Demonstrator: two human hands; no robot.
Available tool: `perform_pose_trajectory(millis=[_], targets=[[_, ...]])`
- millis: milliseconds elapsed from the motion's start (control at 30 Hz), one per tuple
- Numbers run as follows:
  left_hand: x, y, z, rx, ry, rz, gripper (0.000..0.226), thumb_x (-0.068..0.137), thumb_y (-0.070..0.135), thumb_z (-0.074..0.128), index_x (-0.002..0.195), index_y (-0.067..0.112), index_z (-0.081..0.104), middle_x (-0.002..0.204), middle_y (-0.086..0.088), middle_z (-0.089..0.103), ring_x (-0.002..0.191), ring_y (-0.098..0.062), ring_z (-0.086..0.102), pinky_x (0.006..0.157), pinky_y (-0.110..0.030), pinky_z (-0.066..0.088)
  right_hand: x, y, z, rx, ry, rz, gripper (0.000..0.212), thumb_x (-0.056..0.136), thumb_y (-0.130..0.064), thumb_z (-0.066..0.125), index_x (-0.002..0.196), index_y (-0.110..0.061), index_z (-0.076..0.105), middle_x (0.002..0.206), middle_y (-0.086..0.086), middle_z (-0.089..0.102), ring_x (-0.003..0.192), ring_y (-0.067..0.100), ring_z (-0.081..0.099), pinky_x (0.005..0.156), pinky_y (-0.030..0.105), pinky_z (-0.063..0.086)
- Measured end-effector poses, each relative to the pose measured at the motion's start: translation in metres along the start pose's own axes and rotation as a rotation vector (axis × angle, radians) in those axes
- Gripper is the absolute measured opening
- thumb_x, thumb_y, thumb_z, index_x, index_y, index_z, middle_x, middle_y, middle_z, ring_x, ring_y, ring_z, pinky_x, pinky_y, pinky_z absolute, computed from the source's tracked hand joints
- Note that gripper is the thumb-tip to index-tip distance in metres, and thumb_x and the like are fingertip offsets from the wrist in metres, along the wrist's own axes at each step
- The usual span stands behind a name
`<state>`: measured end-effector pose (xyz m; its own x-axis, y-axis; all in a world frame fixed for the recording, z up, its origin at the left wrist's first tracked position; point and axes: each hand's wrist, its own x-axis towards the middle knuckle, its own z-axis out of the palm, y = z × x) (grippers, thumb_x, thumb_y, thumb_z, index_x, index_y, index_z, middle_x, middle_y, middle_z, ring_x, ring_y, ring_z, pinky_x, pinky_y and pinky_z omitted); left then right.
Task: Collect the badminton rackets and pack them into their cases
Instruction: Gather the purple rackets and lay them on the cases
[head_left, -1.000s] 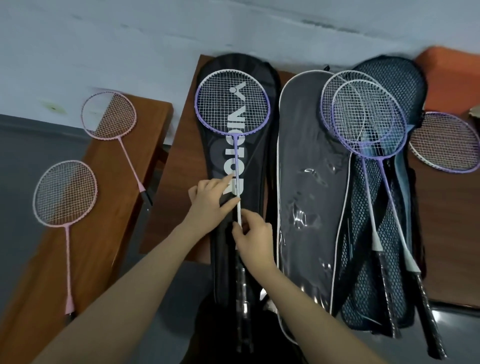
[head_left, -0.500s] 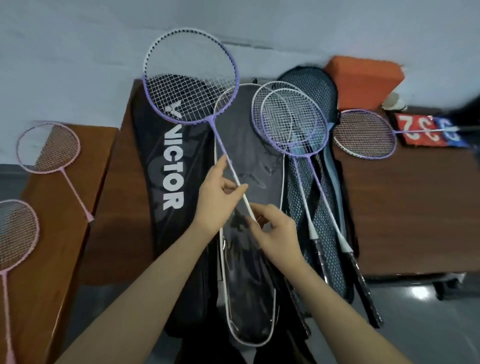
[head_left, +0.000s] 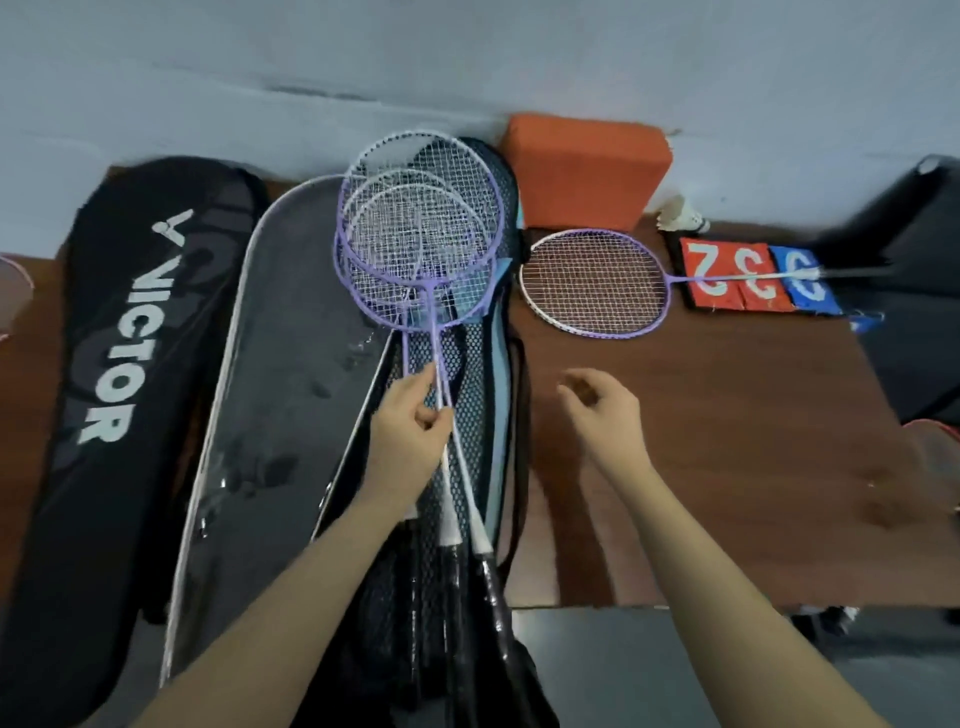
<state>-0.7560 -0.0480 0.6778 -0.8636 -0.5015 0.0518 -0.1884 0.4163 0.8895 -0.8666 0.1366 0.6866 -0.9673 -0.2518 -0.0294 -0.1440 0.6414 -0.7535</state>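
Three purple rackets (head_left: 421, 244) lie stacked, heads overlapping, on a black mesh case (head_left: 467, 415) in the middle. My left hand (head_left: 410, 431) pinches the thin white shaft of the top racket just below the heads. My right hand (head_left: 602, 410) hovers over the brown table with fingers loosely curled, holding nothing. A fourth purple racket (head_left: 595, 283) lies sideways to the right, its shaft across a score flip board. A black VICTOR case (head_left: 119, 374) and a dark grey case with white piping (head_left: 291, 395) lie on the left.
An orange block (head_left: 584, 166) stands against the wall behind the table (head_left: 727, 467). A shuttlecock (head_left: 680, 213) sits beside the red and blue score board (head_left: 753, 278). A black object fills the far right. A pink racket head (head_left: 13, 291) shows at the left edge.
The purple racket moved right from over the VICTOR case onto the two on the mesh case. My right hand let go of its shaft and moved right. The view panned right.
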Motion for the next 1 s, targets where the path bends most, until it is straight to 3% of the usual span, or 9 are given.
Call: perform_pose_trajectory(millis=[133,200,267,367,467,567,733,833,1000], targets=[[-0.002,0.008,0.033,0.159,0.1,-0.113,0.045,0.088,0.002,0.056,0.132,0.006,0.048,0.105,-0.001,0.05,0.067,-0.002,0.05,0.067,0.0,0.034,0.048,0.044,-0.021,-0.074,0.006,0.045,0.029,0.086,-0.024,0.064,0.112,-0.01,0.065,0.102,0.007,0.063,0.094,0.022,0.059,0.088,0.038,0.047],[-0.003,0.004,0.043,0.239,0.066,-0.093,0.045,0.088,0.004,0.058,0.132,0.008,0.048,0.101,0.0,0.049,0.073,-0.009,0.052,0.072,-0.012,0.041,0.07,0.059,-0.023,-0.146,0.006,0.023,0.033,0.084,-0.026,0.064,0.114,-0.013,0.064,0.106,0.007,0.061,0.099,0.028,0.059,0.091,0.045,0.045],[0.0,-0.007,0.051,0.376,0.034,-0.028,0.045,0.083,0.005,0.064,0.127,0.004,0.053,0.099,-0.007,0.055,0.078,-0.022,0.057,0.073,-0.036,0.051,0.09,0.069,-0.023,-0.262,-0.004,0.007,0.038,0.084,-0.029,0.063,0.119,-0.015,0.06,0.117,0.008,0.059,0.11,0.031,0.054,0.096,0.047,0.039],[0.008,-0.02,0.059,0.58,0.038,0.018,0.038,0.083,0.017,0.064,0.118,0.001,0.06,0.102,-0.013,0.061,0.091,-0.033,0.058,0.077,-0.044,0.048,0.111,0.083,-0.02,-0.398,-0.007,-0.009,0.044,0.085,-0.033,0.062,0.125,-0.015,0.055,0.131,0.008,0.051,0.119,0.032,0.045,0.1,0.047,0.028],[0.012,-0.024,0.06,0.698,0.004,0.063,0.05,0.088,0.039,0.044,0.124,0.006,0.056,0.124,-0.01,0.056,0.112,-0.03,0.05,0.089,-0.045,0.043,0.122,0.094,-0.016,-0.493,-0.023,-0.03,0.045,0.087,-0.034,0.061,0.127,-0.017,0.052,0.134,0.007,0.048,0.123,0.032,0.041,0.104,0.048,0.022],[0.012,-0.029,0.061,0.773,-0.025,0.119,0.055,0.089,0.046,0.042,0.127,0.009,0.054,0.138,-0.007,0.048,0.123,-0.023,0.041,0.099,-0.039,0.031,0.128,0.103,-0.015,-0.531,0.004,-0.04,0.03,0.087,-0.028,0.061,0.114,-0.016,0.06,0.121,0.009,0.052,0.114,0.033,0.043,0.1,0.048,0.022],[0.025,-0.028,0.069,0.794,-0.009,0.226,0.051,0.089,0.045,0.043,0.122,0.008,0.059,0.136,-0.008,0.051,0.128,-0.021,0.039,0.103,-0.04,0.026,0.126,0.108,-0.014,-0.479,0.016,-0.072,0.015,0.085,-0.025,0.064,0.093,-0.013,0.063,0.104,0.006,0.057,0.105,0.032,0.043,0.094,0.043,0.021],[0.035,-0.022,0.082,0.764,-0.012,0.321,0.047,0.09,0.04,0.044,0.123,0.01,0.058,0.133,-0.007,0.053,0.128,-0.02,0.037,0.101,-0.042,0.026,0.108,0.104,-0.008,-0.475,-0.048,-0.178,0.013,0.086,-0.028,0.063,0.089,-0.016,0.06,0.097,0.001,0.054,0.1,0.027,0.044,0.091,0.039,0.02],[0.055,-0.01,0.11,0.756,-0.094,0.421,0.045,0.087,0.038,0.041,0.12,0.015,0.06,0.124,-0.006,0.059,0.121,-0.019,0.038,0.096,-0.037,0.023,0.078,0.091,-0.004,-0.465,0.025,-0.293,0.019,0.089,-0.035,0.055,0.089,-0.017,0.057,0.091,-0.001,0.053,0.09,0.022,0.045,0.082,0.028,0.016]])
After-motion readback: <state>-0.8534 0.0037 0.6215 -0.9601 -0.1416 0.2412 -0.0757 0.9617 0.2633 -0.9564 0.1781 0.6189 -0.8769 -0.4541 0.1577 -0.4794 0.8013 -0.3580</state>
